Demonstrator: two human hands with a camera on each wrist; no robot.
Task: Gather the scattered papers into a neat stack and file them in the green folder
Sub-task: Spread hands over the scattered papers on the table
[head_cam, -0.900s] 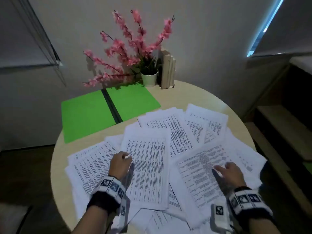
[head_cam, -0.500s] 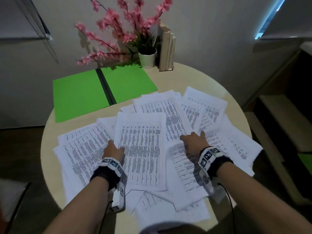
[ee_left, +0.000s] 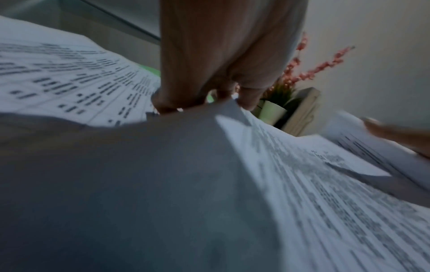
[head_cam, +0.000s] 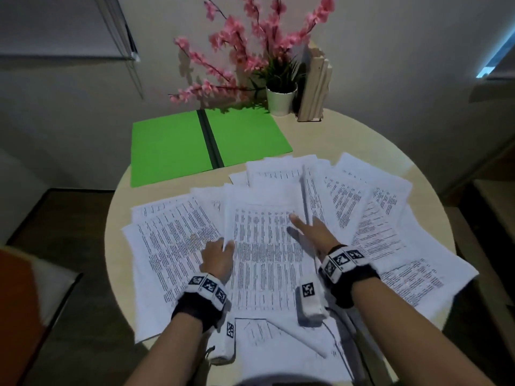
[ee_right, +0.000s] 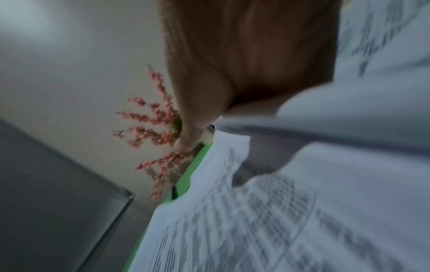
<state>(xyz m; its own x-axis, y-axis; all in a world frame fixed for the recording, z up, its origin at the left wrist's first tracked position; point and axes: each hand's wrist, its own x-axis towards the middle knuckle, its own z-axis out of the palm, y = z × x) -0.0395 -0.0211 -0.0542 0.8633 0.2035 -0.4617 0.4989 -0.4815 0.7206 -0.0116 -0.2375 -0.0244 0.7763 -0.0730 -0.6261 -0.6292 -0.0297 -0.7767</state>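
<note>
Printed white papers (head_cam: 370, 218) lie fanned over the round table. The green folder (head_cam: 172, 151) lies open and flat at the back left, with nothing in it. My left hand (head_cam: 227, 245) pinches the left edge of the centre sheet (head_cam: 264, 268); the left wrist view shows its fingertips (ee_left: 246, 104) curled on that edge. My right hand (head_cam: 301, 221) rests at the sheet's right edge, thumb (ee_right: 190, 132) straight on top. Its fingers are hidden under a raised neighbouring sheet (head_cam: 305, 190).
A white pot (head_cam: 281, 100) of pink blossoms and a pale wooden holder (head_cam: 315, 87) stand at the table's back, next to the folder. Bare tabletop (head_cam: 348, 140) shows behind the papers. Some sheets overhang the near and right edges. An orange seat (head_cam: 16, 302) is at the lower left.
My right hand has come left, from the sheets at the right to the centre sheet's right edge. My left hand has stayed at that sheet's left edge.
</note>
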